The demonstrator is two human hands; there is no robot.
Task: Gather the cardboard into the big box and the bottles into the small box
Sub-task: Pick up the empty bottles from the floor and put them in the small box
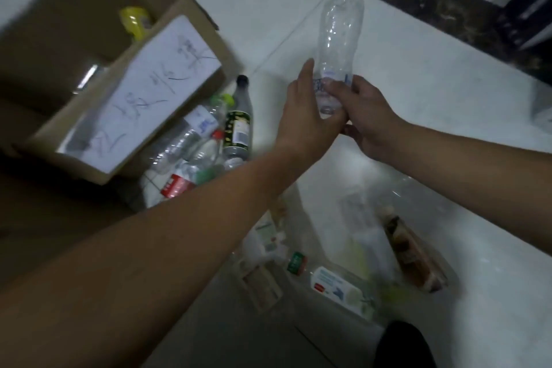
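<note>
My left grip [304, 119] and right grip [370, 119] both curl round a clear bottle's [339, 36] lower end, right of the box [206, 36], with a bottle pile [209, 143] just beside that box.

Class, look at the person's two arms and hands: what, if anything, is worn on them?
Nothing worn shows. The left hand and right hand are gloveless, with no ring visible. The left forearm and right forearm are bare to the frame's edge: no sleeve, watch or bracelet. Blur could hide small details.
</note>
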